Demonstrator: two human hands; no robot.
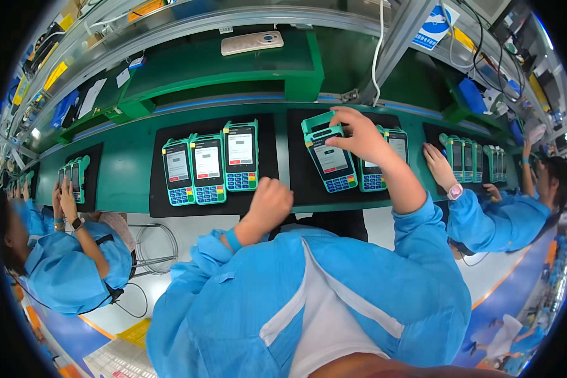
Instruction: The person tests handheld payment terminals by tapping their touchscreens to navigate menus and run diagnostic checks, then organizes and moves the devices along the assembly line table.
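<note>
My right hand (360, 135) grips the top end of a green-framed payment terminal (331, 161), thumb on the near side and fingers over the far end. A green flap (319, 121) stands raised at that end, and the terminal's screen is lit. Beside it, partly behind my hand and forearm, are another terminal (373, 179) and one more (397, 143). My left hand (269, 205) is curled into a loose fist at the near edge of the left black mat (164, 135); nothing shows in it. Three lit terminals (208, 169) stand side by side on that mat.
A green shelf (220, 75) with a phone (252, 43) on it runs along the back. A white cable (378, 57) hangs beside a metal post (400, 50). Co-workers sit on both sides; one's hand (440, 165) is close on the right, near more terminals (467, 157).
</note>
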